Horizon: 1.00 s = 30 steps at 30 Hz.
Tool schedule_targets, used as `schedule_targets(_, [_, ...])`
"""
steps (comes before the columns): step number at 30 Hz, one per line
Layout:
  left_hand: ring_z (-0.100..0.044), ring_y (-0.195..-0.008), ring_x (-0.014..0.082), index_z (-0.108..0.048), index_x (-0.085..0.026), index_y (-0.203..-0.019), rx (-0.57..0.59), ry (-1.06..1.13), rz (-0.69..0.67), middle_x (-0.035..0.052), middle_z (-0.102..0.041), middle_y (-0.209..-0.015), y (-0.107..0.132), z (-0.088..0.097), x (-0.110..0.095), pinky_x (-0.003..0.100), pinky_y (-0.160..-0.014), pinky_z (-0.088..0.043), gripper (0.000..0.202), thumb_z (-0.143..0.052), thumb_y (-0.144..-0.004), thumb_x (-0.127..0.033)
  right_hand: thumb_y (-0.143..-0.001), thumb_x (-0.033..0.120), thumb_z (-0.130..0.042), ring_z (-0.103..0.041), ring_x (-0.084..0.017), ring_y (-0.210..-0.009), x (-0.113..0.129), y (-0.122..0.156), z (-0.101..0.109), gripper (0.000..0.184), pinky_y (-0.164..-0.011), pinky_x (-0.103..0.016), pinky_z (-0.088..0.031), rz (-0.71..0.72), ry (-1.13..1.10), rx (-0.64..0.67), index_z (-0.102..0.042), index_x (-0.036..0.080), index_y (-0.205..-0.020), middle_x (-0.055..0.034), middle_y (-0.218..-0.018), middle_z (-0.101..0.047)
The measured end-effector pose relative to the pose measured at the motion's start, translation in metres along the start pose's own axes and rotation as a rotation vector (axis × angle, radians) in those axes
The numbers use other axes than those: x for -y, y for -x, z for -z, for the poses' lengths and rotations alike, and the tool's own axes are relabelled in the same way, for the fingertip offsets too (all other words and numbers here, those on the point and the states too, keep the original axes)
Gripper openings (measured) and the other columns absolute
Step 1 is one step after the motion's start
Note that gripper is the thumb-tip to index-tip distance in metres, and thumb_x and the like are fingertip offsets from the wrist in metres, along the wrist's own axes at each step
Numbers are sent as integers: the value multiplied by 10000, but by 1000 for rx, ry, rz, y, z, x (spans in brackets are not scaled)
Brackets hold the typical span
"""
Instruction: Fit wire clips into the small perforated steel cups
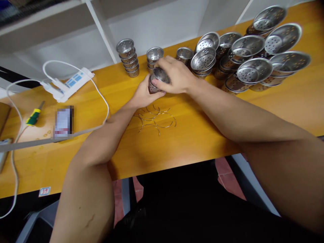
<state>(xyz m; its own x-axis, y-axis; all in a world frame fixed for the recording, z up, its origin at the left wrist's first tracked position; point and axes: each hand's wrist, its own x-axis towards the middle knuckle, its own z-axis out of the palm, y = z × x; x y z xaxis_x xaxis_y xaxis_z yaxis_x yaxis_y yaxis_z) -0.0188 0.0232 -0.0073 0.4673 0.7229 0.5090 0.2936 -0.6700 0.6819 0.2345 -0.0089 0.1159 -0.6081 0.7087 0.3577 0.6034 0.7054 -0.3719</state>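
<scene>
Both hands are closed around one perforated metal cup [162,75], tilted so its open mouth shows. My left hand [144,95] grips it from the left and below. From the right and above, my right hand [176,75] wraps over it, with its thumb across the cup's mouth. Just behind my hands stands a short stack of similar cups [155,54]. Several thin curved wires [155,118] lie loose on the table below my hands.
A taller cup stack [128,57] stands back left, a small cup [184,54] back centre, and many stacked cups [248,71] at right. On the left are a power strip [74,84] with white cables, a green-yellow screwdriver [34,116] and a blurred-out phone [62,123].
</scene>
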Motion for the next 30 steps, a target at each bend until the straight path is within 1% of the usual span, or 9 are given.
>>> schedule_targets(4, [-817, -1552, 430, -734, -245, -1521, -39, 4, 61, 141, -850, -1454, 3, 8, -3, 716, -1470, -635, 904, -985, -992, -933, -1105, 1055, -526, -615, -440, -1462, -4, 4, 18, 988, -1373, -573, -451, -13, -112, -18, -703, 269, -1678, -236, -1715, -736])
schedule_targets(8, [-783, -1638, 408, -707, -307, -1573, -278, -20, 102, 129, -835, -1524, -3, 16, 3, 650, -1525, -583, 959, -956, -968, -1009, -1129, 910, -631, -579, -427, -1548, -19, 4, 31, 962, -1424, -525, -398, -36, -119, 9, -670, 162, -1734, -298, -1776, -669])
schedule_targets(11, [-787, -1637, 380, -659, -332, -1647, -395, -37, 130, 132, -821, -1578, -7, 22, 9, 603, -1542, -567, 1042, -899, -956, -1074, -1078, 780, -721, -577, -436, -1544, -35, 2, 23, 944, -1428, -560, -400, -1, -118, 147, -682, 97, -1729, -332, -1727, -668])
schedule_targets(14, [-785, -1642, 379, -646, -329, -1670, -413, -23, 140, 132, -820, -1572, -8, 26, 16, 601, -1541, -569, 1062, -875, -963, -1088, -1077, 591, -821, -591, -433, -1508, -47, 0, 6, 849, -1398, -580, -435, 16, -75, 271, -684, 53, -1719, -323, -1660, -686])
schedule_targets(16, [-774, -1656, 387, -642, -335, -1676, -401, -7, 151, 136, -815, -1587, -8, 27, 22, 609, -1536, -575, 1054, -887, -966, -1075, -1093, 535, -868, -613, -446, -1496, -49, 0, -2, 787, -1379, -585, -463, -1, -33, 293, -699, 70, -1706, -300, -1632, -701])
schedule_targets(19, [-784, -1634, 393, -636, -332, -1667, -401, 3, 162, 153, -804, -1624, -8, 26, 29, 616, -1528, -582, 1093, -926, -924, -1080, -1079, 616, -953, -630, -494, -1512, -43, 0, -1, 781, -1352, -602, -503, -36, -34, 289, -742, 161, -1677, -242, -1553, -741])
schedule_targets(24, [-795, -1603, 397, -656, -321, -1601, -430, 44, 212, 149, -821, -1583, -10, 23, 24, 626, -1533, -575, 1135, -978, -842, -1102, -1075, 647, -987, -635, -492, -1431, -12, 5, 37, 607, -1243, -608, -551, -52, -139, 219, -829, 268, -1521, -186, -1341, -797])
schedule_targets(27, [-803, -1581, 394, -661, -331, -1583, -440, 52, 226, 134, -827, -1548, -11, 22, 20, 631, -1529, -576, 1135, -967, -828, -1123, -1054, 549, -1073, -721, -340, -967, 5, 13, 53, 413, -961, -506, -566, -97, -88, 452, -855, 236, -1211, -101, -1042, -809])
schedule_targets(30, [-815, -1557, 389, -658, -332, -1569, -446, 18, 193, 138, -829, -1542, -11, 21, 25, 634, -1526, -579, 1156, -939, -810, -1157, -1051, 731, -1074, -578, -194, -623, 13, 24, 44, 625, -698, -383, -475, -79, 16, 903, -771, 231, -829, 3, -716, -662])
